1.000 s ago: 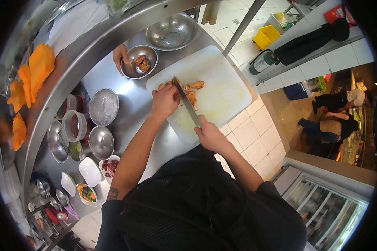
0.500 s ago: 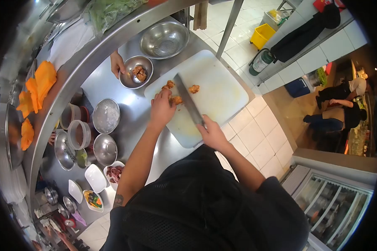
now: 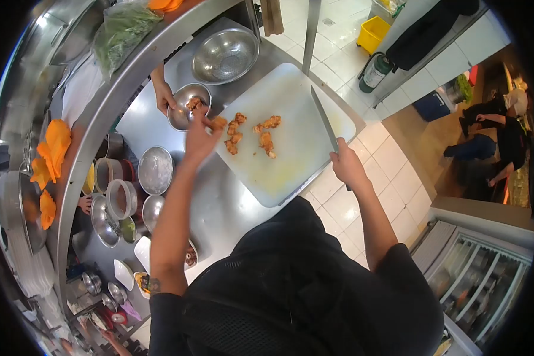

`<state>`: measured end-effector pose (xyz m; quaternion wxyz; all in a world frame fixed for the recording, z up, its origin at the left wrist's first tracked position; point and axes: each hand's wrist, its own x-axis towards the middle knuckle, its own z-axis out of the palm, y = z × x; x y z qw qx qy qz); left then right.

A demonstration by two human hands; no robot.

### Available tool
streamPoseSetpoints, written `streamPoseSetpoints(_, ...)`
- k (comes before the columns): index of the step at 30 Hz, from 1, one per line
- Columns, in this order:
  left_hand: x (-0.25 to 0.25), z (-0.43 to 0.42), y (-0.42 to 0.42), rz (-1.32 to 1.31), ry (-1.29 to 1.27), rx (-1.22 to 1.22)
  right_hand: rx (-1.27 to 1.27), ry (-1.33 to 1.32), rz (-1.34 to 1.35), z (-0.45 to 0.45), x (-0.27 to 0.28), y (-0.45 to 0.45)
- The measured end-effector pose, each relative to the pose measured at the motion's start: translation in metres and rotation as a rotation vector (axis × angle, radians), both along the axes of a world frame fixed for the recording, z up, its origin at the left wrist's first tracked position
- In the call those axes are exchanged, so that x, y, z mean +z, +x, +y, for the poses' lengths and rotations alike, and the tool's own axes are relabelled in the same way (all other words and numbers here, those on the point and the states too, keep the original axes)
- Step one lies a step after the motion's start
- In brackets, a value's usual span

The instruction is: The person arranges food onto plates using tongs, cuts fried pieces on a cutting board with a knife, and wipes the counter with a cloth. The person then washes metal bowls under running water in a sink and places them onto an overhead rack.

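My left hand (image 3: pixel 200 139) is at the near rim of a small steel bowl (image 3: pixel 181 118), slightly blurred. Its fingers are closed on a browned piece of fried chicken (image 3: pixel 219 123) at the board's left edge. More fried chicken (image 3: pixel 194 104) lies in the bowl. Another person's hand (image 3: pixel 164 99) grips the bowl's far left rim. My right hand (image 3: pixel 346 161) is wrapped round the handle of a long kitchen knife (image 3: pixel 323 115), its blade over the right side of the white cutting board (image 3: pixel 285 178). Fried chicken pieces (image 3: pixel 267 143) lie on the board in two groups.
A large perforated steel bowl (image 3: pixel 225 56) stands behind the board. To the left are a floured steel bowl (image 3: pixel 155 171), clear tubs (image 3: pixel 121 199) and white dishes (image 3: pixel 123 274). A steel shelf (image 3: pixel 101 113) arches over the left side. A fire extinguisher (image 3: pixel 374 74) and other people are farther right.
My left hand has moved from the board to the small bowl. My right hand has drawn the knife rightward, away from the chicken. More separate pieces show on the board.
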<state>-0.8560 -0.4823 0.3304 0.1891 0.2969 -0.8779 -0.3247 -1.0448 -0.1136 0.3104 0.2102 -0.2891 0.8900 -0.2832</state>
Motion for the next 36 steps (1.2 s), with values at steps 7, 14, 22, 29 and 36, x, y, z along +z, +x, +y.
streamPoseSetpoints(7,0.028,-0.092,-0.001,0.072,-0.166,0.134,0.009,0.067,0.011,-0.019,0.011,0.002)
streamPoseSetpoints(14,0.002,0.028,0.006,-0.119,0.153,0.028,-0.011,-0.009,-0.018,-0.013,0.005,-0.007)
streamPoseSetpoints(22,-0.024,0.137,-0.007,-0.192,-0.132,-0.453,-0.047,-0.076,-0.122,-0.015,0.010,0.001)
streamPoseSetpoints(29,0.001,0.132,0.040,-0.035,-0.045,-0.444,0.205,-0.198,-0.306,0.006,0.055,0.074)
streamPoseSetpoints(36,-0.006,0.133,0.020,-0.181,-0.079,-0.225,0.418,0.110,-0.117,-0.012,0.077,0.097)
